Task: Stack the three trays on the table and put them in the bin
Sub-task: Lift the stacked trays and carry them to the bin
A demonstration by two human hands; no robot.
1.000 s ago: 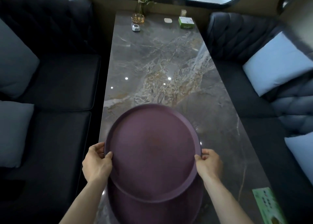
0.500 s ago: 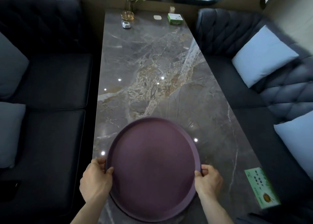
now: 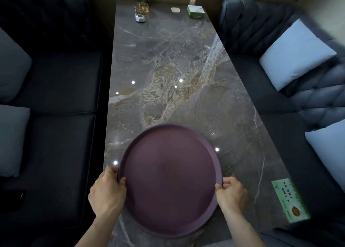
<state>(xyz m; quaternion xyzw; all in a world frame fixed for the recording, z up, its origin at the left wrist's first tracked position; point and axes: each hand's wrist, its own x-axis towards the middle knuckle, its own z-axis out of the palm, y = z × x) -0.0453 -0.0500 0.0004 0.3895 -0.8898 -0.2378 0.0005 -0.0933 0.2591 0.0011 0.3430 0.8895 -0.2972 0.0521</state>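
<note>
A round purple tray (image 3: 169, 181) lies on the near end of the grey marble table (image 3: 168, 69). A second purple rim shows just under its near edge, so it sits nested on at least one other tray; how many are underneath is hidden. My left hand (image 3: 106, 192) grips the tray's left rim, thumb on top. Opposite it, my right hand (image 3: 231, 192) holds the right rim the same way. No bin is in view.
Dark sofas flank the table, with pale cushions (image 3: 295, 54) on both sides. At the far end stand a glass vase with a plant (image 3: 141, 6), a small silver object (image 3: 140, 18), a white coaster (image 3: 175, 10) and a green box (image 3: 196, 11). A green card (image 3: 290, 200) lies near the right edge.
The top tray has come down from a tilt and now sits flat, lined up over the tray beneath it. Both hands stayed on its rim.
</note>
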